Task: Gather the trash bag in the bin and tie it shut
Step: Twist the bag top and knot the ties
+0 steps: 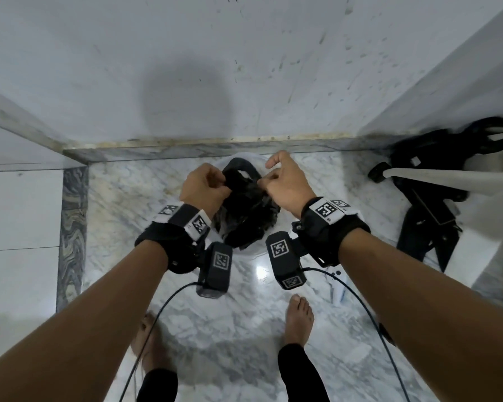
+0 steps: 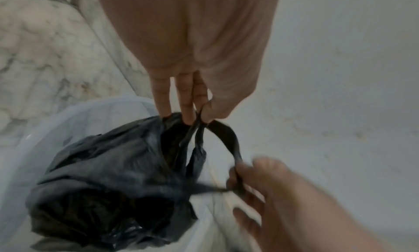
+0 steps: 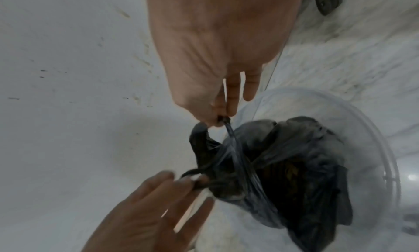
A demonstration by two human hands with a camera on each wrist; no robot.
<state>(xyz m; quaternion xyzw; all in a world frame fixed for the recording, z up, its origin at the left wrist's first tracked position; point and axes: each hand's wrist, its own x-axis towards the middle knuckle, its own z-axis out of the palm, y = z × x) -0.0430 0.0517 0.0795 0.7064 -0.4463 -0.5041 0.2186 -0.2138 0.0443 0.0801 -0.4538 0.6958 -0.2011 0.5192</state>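
Trash bag (image 1: 246,211) is seen sitting inside a clear plastic bin (image 1: 254,252), which stands on a marble floor (image 1: 128,216) close against a white wall (image 1: 244,68). The gathering appears largely done: the black plastic is bunched toward the middle of the bin and is no longer draped over the rim. The tying is judged to be under way but unfinished (no closed knot can be made out in any view). Two thin handle strips are drawn up from the bag, and one arches from one hand to the other in the left wrist view.

A strip is pinched by the left hand (image 1: 205,188) between thumb and curled fingers (image 2: 188,101), the fingertips pressed together on the plastic. Another strip is pinched by the right hand (image 1: 285,184) between its thumb and fingers (image 3: 233,98), with the smallest finger held looser and apart. Both hands are held just above the bag, close together. What is left, it is judged, is crossing the strips and pulling a knot tight.
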